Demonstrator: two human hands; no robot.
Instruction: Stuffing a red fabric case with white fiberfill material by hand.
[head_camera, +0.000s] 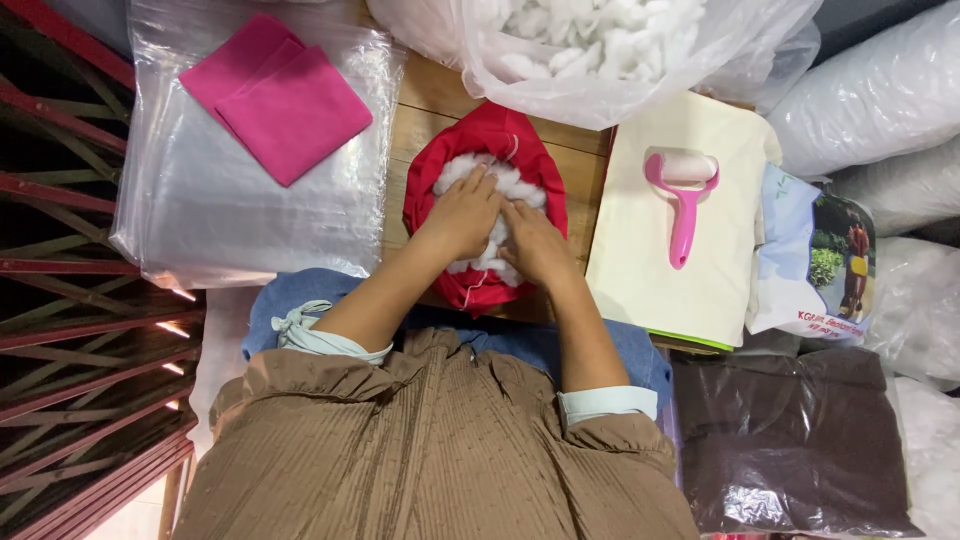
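Both hands are down flat, fingers spread and pressing, clamped on nothing: the left hand (462, 215) and the right hand (537, 243) sit side by side, pushing into the white stuffing (505, 182) inside the red fabric cover (497, 135). That cover lies open-mouthed on the wooden table (425, 95), dead centre, right in front of the person, with the fluff showing around and between the fingers.

Biggest thing around: the clear plastic bag of white fibre filling (600, 45) at the top, its lower edge just above the red cover. On the left, a stack of clear plastic bags (215, 210) carries folded pink cloth (280, 100) on top. On the right, a cream fabric panel (665, 260) lies just beside the cover, and a pink lint roller (682, 190) rests on it, handle pointing toward the person. Lower right, a dark brown fabric in plastic wrap (790, 440). Further right, a printed bag (815, 255) and more white bagged filling (880, 90).
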